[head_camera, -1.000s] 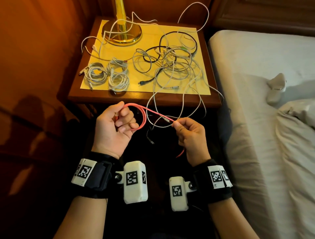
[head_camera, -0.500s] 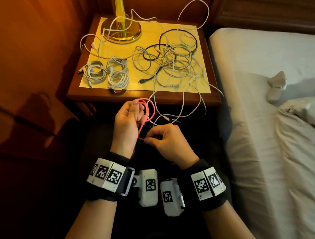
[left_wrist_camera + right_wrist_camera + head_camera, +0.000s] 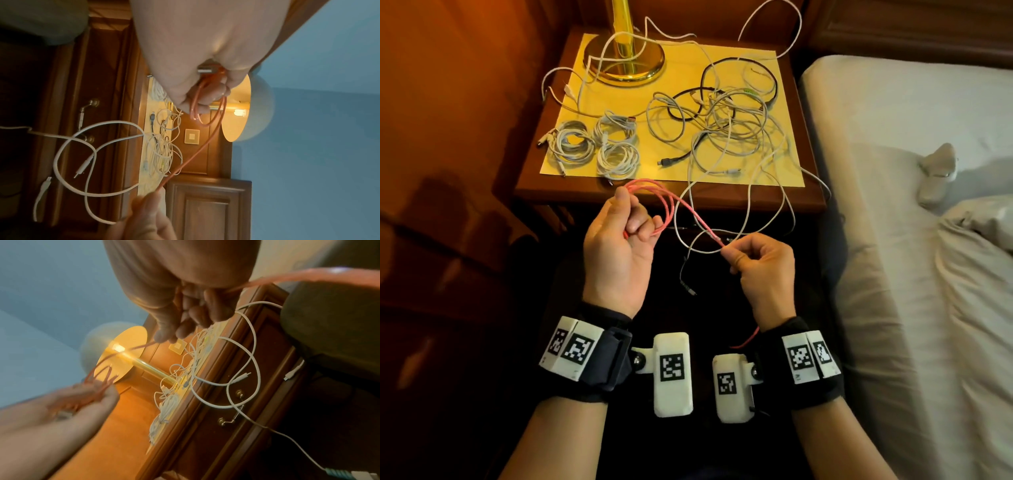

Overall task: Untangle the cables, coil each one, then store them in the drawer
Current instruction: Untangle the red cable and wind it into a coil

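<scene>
A pink cable [image 3: 671, 209] runs between my two hands in front of the nightstand [image 3: 808, 202]. My left hand [image 3: 626, 222] grips a few small loops of it, its metal plug [image 3: 205, 70] tucked in the palm. My right hand [image 3: 743, 253] pinches the straight run [image 3: 191, 160] between thumb and forefinger; the tail [image 3: 746, 341] hangs below that wrist. Three coiled white cables [image 3: 599, 147] lie on the yellow mat [image 3: 681, 78]. A tangle of white and black cables [image 3: 729, 126] covers the mat's right half, with loops [image 3: 774, 219] hanging over the front edge.
A brass lamp base [image 3: 625, 58] stands at the back of the nightstand with a white cable draped over it. The shut drawer front with its brass handle [image 3: 232, 420] faces me below the top. A bed [image 3: 911, 240] with white sheets runs along the right.
Half a second ago my hands were close together at the loops. My right hand has since drawn away to the right, sliding along the pink cable and stretching out a fresh length.
</scene>
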Demonstrator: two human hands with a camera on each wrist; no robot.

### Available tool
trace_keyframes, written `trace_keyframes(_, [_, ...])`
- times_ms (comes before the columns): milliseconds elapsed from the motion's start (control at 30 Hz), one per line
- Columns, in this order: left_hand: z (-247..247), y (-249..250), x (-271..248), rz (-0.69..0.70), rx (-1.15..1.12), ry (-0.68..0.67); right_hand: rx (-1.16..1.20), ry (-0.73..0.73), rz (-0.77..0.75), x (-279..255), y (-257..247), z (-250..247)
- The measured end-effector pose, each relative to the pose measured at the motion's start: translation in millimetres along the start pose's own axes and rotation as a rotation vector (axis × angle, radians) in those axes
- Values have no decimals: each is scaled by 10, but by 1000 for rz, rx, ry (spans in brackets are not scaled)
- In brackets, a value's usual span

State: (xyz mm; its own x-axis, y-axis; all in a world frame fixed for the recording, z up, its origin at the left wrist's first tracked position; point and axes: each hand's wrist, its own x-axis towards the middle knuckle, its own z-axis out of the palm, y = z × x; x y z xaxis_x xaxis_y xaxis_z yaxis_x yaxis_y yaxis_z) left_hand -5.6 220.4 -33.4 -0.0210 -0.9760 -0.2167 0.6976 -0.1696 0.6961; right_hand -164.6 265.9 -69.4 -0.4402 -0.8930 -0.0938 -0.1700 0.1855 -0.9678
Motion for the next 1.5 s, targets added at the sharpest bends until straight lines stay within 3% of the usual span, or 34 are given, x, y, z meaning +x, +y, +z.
trace_keyframes(67, [56,-31,-9,13,-7,-20,-47,-59,-5,-36,-6,73])
trace_keyframes(233, [-30,2,44,22,-53,96,-72,-159,-10,-50,-17,93])
trace_keyframes(367, [-37,-26,39,107,245,86,-168,-287,7,-79,-73,142])
trace_keyframes(467, [-19,-90,46,78,505,24,-226,-440,9,-145,-159,230])
trace_keyframes(600, [-62,-97,15,81,773,-119,-97,-594,-1,-155,-306,219])
trace_keyframes(700, [-42,-83,-33,64,783,-230,-49,-571,-62,-122,-377,174])
trace_keyframes(1033, [8,-79,-118,-184,651,-331,234,-288,-166,30,-465,120])
trace_keyframes(1167, [31,-52,-119,-251,501,-269,240,-197,-158,19,-326,149])
trace_keyframes(1367, [-49,27,-69,-336,226,-239,380,-209,-8,-8,-110,55])
trace_keyframes(1500, [-89,75,-37,-298,74,-138,409,-215,54,3,-40,41])
